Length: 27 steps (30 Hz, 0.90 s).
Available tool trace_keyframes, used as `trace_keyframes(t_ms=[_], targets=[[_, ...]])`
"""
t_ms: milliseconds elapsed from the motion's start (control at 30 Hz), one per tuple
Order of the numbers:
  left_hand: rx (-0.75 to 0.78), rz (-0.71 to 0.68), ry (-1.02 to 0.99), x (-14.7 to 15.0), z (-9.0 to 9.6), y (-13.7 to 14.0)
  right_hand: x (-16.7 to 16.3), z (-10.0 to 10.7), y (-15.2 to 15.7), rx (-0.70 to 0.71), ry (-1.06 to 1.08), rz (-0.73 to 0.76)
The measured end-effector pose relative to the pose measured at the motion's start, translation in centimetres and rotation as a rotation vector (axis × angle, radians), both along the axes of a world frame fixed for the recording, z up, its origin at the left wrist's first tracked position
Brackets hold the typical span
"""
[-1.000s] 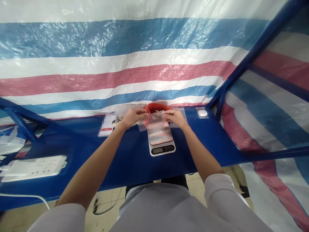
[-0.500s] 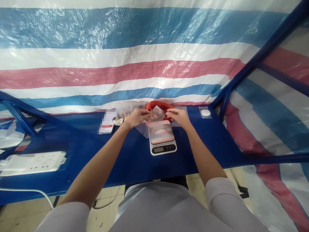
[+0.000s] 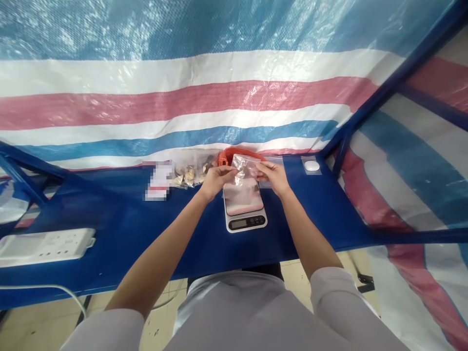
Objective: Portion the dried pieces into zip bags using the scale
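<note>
Between my two hands, just above the far edge of a digital scale (image 3: 243, 197), is a clear plastic bag (image 3: 242, 163). The fingers of my left hand (image 3: 218, 181) pinch its left side. My right hand (image 3: 273, 176) grips its right side between thumb and fingers. Behind the hands lies a red plastic bag (image 3: 228, 155), partly covered by the clear one. Left of my left hand, clear bags with pale brown dried pieces (image 3: 188, 175) lie on the blue table. What the clear bag in my hands contains, if anything, I cannot make out.
A blurred white-and-red phone-like object (image 3: 159, 181) lies left of the filled bags. Farther left rests a white power strip (image 3: 66, 243) with a cable. A white round item in a small bag (image 3: 311, 166) sits at the right, near the blue metal frame (image 3: 341, 156).
The clear bag has been lifted and spread between my hands. My left hand has moved right, away from the filled bags, and now pinches the clear bag. The view has shifted slightly.
</note>
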<state>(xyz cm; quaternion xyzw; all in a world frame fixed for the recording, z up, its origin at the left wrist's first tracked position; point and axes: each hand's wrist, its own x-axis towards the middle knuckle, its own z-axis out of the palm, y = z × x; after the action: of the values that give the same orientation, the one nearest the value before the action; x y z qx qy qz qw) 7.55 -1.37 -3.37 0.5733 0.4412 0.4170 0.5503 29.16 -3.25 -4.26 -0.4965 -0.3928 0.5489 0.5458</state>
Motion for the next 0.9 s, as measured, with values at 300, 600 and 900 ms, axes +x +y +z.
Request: trace_keyframes(t_ms=[300,600,900], targets=[[0.239,-0.016,0.332,2.4,0.4,-1.1,4.6,0.0,-0.1,0.012,-0.085,-0.175],[0.841,-0.251,0.771,7.1,0.3,-2.5,11.7,0.8,2.2,-0.123,-0.288,-0.248],[0.898,-0.558,1.047,10.8,-1.9,-2.7,12.5,-2.5,6.2,-0.103,-0.562,-0.185]])
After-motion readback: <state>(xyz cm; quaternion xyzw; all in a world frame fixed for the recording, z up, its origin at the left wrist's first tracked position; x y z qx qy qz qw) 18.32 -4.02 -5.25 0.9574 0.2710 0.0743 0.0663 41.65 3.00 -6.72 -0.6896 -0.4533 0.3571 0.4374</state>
